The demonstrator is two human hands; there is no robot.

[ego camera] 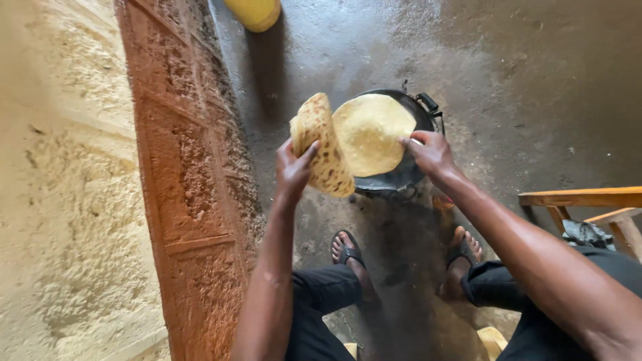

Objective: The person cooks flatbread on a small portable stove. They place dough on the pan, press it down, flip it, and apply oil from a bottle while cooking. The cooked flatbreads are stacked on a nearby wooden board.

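A round black pan [409, 171] sits on a stove low on the dark floor in front of me. A pale yellow flatbread [371, 132] lies flat in it. My left hand [292, 168] holds a browned, spotted flatbread [322, 148] lifted on edge, just left of the pan. My right hand [431, 155] rests on the right edge of the flatbread in the pan, fingertips touching it. My knees and sandalled feet are below the pan.
A rough plastered wall [60, 187] and a red-brown door [190, 187] stand at the left. A yellow container [254, 13] stands at the top. A wooden stool or chair frame [588, 200] with a cloth is at the right.
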